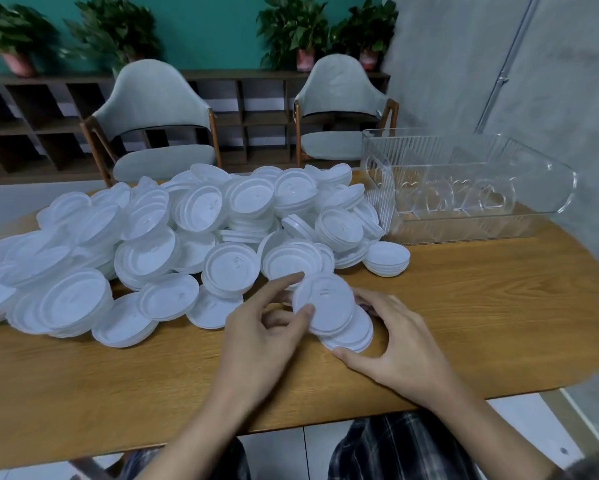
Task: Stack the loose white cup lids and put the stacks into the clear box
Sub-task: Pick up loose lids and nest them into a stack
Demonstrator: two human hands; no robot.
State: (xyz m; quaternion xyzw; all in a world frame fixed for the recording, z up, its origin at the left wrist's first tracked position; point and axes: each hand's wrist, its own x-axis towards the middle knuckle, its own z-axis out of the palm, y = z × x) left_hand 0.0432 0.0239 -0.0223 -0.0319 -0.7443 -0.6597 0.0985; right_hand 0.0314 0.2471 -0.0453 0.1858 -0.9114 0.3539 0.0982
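A large heap of loose white cup lids covers the left and middle of the wooden table. In front of it lies a short stack of white lids. My left hand pinches the top lid of that stack between thumb and forefinger. My right hand curls round the stack's right side, thumb at its near edge. The clear box stands at the back right of the table, with ribbed walls and heart cut-outs, and no lids show inside it.
Two grey chairs stand behind the table, with a dark shelf unit and potted plants along the green wall. A grey wall runs close on the right. Bare tabletop lies in front of the box.
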